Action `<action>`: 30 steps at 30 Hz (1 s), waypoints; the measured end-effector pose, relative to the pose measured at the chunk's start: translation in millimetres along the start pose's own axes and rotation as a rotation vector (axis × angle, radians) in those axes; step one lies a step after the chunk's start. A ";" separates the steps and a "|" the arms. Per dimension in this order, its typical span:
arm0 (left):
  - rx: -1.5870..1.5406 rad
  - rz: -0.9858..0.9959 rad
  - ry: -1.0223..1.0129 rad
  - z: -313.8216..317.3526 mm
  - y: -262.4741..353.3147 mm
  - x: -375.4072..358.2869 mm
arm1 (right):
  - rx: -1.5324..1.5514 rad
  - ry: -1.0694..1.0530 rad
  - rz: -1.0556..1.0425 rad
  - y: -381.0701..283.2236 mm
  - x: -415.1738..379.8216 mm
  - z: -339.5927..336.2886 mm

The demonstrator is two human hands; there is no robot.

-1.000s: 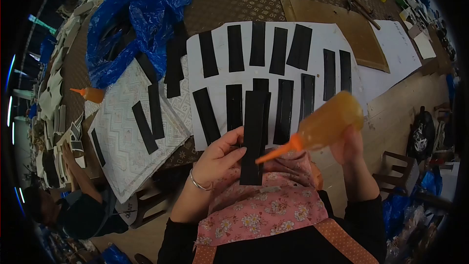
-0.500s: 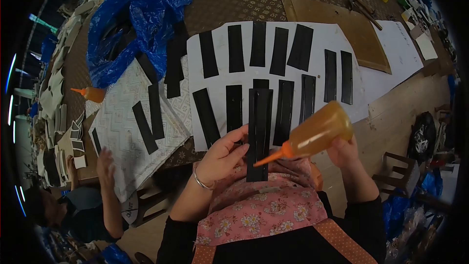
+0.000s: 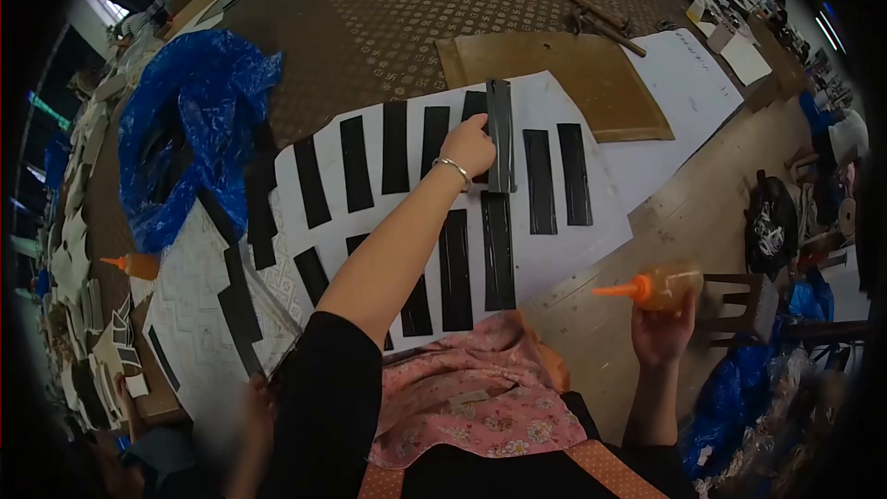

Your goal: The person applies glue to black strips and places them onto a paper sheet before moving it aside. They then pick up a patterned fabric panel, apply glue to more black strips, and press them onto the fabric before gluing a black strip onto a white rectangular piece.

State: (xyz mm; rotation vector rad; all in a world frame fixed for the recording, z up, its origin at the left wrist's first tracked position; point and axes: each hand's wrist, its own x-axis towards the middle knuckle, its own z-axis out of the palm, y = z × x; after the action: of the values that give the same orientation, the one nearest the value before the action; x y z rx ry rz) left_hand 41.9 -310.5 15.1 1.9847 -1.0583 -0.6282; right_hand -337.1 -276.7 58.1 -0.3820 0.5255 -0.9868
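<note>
My left hand (image 3: 469, 145) reaches far over the white sheet (image 3: 591, 212), its fingers closed on a black strip (image 3: 500, 136). That strip shows a shiny edge and overlaps another black strip beneath it. Several more black strips (image 3: 455, 268) lie in two rough rows on the sheet, some partly hidden by my left forearm. Off to the right, beyond the sheet's edge, my right hand (image 3: 663, 337) grips a squeeze glue bottle (image 3: 670, 286) of amber liquid. Its orange nozzle points left.
A blue plastic bag (image 3: 199, 83) sits at the left, near a second glue bottle (image 3: 139, 265). A co-worker's blurred hand (image 3: 259, 407) is at lower left by a patterned white sheet (image 3: 189, 286). A brown board (image 3: 554, 74) and tools (image 3: 605, 23) lie behind; a wooden stool (image 3: 739, 305) stands right.
My left hand has carried the strip from in front of me to the back row. My right hand has moved the glue bottle right, away from the strip. The view has shifted.
</note>
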 end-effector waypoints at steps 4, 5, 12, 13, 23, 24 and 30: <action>0.226 -0.030 -0.012 15.9 14.7 39.5 | 0.022 0.103 -0.034 -15.2 -9.5 -28.8; 0.278 -0.024 0.004 20.3 16.3 40.9 | 0.042 0.133 -0.051 -17.4 -8.3 -32.9; 0.517 0.000 0.049 16.2 18.2 35.0 | 0.030 0.206 -0.072 -19.7 2.7 -26.4; 0.459 0.055 0.148 10.7 15.8 32.1 | 0.031 0.165 -0.068 -18.7 3.2 -25.6; 0.488 -0.224 0.511 -198.9 -87.7 -80.7 | 0.041 0.042 0.040 8.2 4.9 -11.9; 0.613 -0.334 0.476 -215.1 -112.0 -95.5 | 0.043 0.027 0.065 14.0 6.5 -8.0; 0.739 -0.699 0.401 -225.5 -163.0 -136.9 | 0.034 -0.087 0.174 36.9 2.9 21.2</action>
State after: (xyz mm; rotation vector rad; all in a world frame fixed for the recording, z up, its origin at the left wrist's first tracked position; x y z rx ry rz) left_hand 204.9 -46.7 18.1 3.0049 -0.3278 -0.1399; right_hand -298.3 -259.2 55.0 -0.3416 0.4551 -0.8071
